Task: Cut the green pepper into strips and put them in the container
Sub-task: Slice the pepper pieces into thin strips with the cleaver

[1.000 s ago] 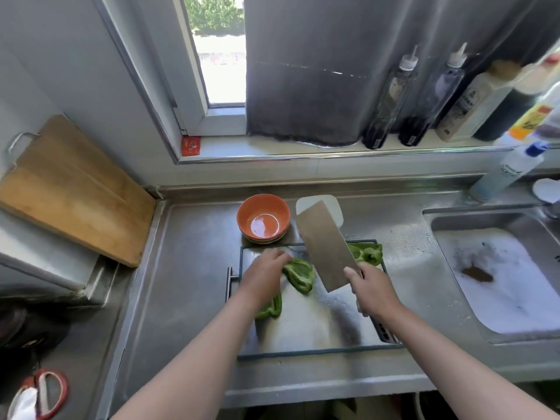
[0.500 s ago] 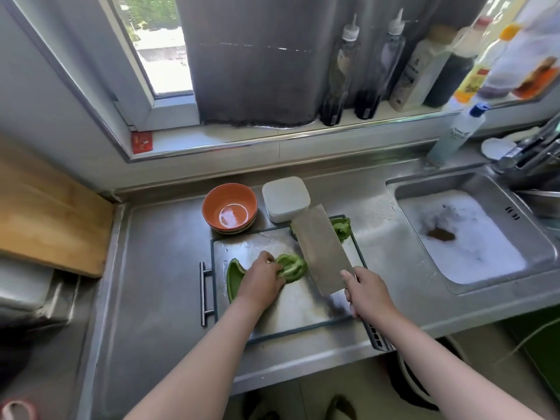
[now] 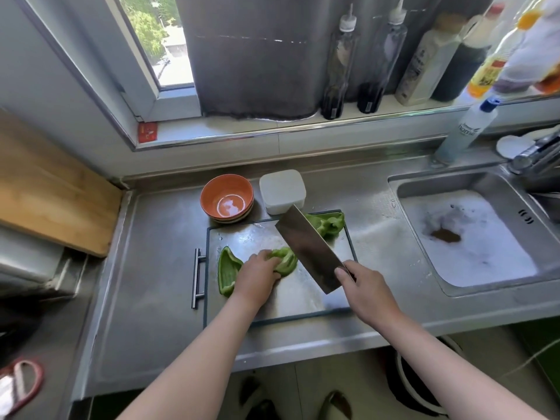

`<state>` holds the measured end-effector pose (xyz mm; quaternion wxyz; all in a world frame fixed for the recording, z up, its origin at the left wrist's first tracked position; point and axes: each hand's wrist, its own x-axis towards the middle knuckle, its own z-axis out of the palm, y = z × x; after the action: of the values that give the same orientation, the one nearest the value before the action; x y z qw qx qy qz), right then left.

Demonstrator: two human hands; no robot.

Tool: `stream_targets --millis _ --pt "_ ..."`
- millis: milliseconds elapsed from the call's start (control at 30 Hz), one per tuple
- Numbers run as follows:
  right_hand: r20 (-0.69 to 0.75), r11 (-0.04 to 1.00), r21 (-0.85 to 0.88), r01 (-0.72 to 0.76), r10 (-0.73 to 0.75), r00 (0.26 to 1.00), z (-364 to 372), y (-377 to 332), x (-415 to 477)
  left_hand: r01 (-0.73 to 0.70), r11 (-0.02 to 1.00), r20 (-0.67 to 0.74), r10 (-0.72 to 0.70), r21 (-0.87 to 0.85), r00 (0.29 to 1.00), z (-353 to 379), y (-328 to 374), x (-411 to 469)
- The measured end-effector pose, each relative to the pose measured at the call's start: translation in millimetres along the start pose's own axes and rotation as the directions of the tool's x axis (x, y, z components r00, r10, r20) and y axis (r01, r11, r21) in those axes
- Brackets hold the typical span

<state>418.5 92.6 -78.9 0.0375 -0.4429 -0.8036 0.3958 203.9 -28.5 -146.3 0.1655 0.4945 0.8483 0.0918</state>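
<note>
A steel cutting board (image 3: 257, 237) lies on the counter with three green pepper pieces on it. My left hand (image 3: 257, 275) holds down the middle pepper piece (image 3: 286, 263) with curled fingers. A second piece (image 3: 227, 271) lies just left of that hand, and a third (image 3: 328, 224) sits at the board's far right corner. My right hand (image 3: 362, 287) grips the handle of a cleaver (image 3: 309, 251), whose broad blade slants over the board right beside the held piece. A white square container (image 3: 281, 190) stands behind the board.
Orange bowls (image 3: 227, 198) are stacked left of the container. To the right is a sink (image 3: 472, 234) with foam. Bottles line the window sill, with a dish-soap bottle (image 3: 465, 130) by the tap. A wooden board (image 3: 51, 189) leans at the left.
The camera view shifted slightly. My left hand stays on the middle pepper piece, and the cleaver stays slanted close beside it.
</note>
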Motion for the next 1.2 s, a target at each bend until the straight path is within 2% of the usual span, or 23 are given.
stream_targets --millis 167,233,300,400,500,567,667,700,800,933,1033,1200 --pt "0.045 0.997 -0.072 -0.017 0.020 0.999 3.9 12.3 -2.2 -0.002 0.999 -0.099 -0.003 -0.052 0.995 0.9 -2.3 -8.0" --pt "0.058 0.995 -0.094 -0.032 0.037 0.998 4.3 18.7 -2.0 -0.018 1.000 -0.150 0.015 -0.017 0.989 4.3 -4.6 -11.2" --pt "0.066 0.993 -0.116 -0.039 0.047 0.997 5.1 21.5 -1.2 -0.016 0.998 -0.138 0.008 -0.055 0.990 5.6 0.0 -14.7" --pt "0.077 0.996 -0.081 -0.046 0.052 0.996 6.5 18.8 0.9 0.021 0.974 -0.142 -0.053 -0.224 0.988 4.3 11.8 -16.9" --pt "0.060 0.997 -0.026 -0.074 0.075 0.995 7.2 15.3 1.7 0.005 0.980 -0.236 -0.054 -0.201 0.970 7.4 5.6 -13.1" --pt "0.024 0.996 0.020 -0.091 0.091 0.996 5.5 14.4 0.4 0.004 0.980 -0.186 -0.042 -0.197 0.982 7.9 -5.3 -8.7" --pt "0.008 0.989 0.077 -0.123 0.123 0.992 2.0 14.0 -1.1 0.031 0.954 0.015 -0.027 -0.297 1.000 6.2 -9.5 -5.3" --pt "0.013 0.985 0.095 -0.142 0.142 0.990 1.5 14.0 -1.1 0.035 0.957 0.030 -0.028 -0.289 0.999 6.6 -7.4 -4.7" --pt "0.032 0.971 0.129 -0.201 0.199 0.980 1.4 14.0 -1.8 0.072 0.972 -0.074 -0.091 -0.223 0.993 8.1 6.3 -6.0" --pt "0.055 0.954 0.167 -0.248 0.242 0.969 4.0 11.5 -5.2 0.076 0.997 -0.181 -0.072 0.018 0.981 8.4 17.1 -7.7" --pt "0.061 0.945 0.183 -0.272 0.265 0.962 8.0 9.4 -5.4 0.056 0.998 -0.242 -0.064 -0.036 0.968 11.3 12.0 -1.6" --pt "0.100 0.935 0.198 -0.293 0.278 0.955 17.5 6.5 -8.7 0.096 0.977 -0.191 -0.133 -0.190 0.973 13.2 13.4 1.8"
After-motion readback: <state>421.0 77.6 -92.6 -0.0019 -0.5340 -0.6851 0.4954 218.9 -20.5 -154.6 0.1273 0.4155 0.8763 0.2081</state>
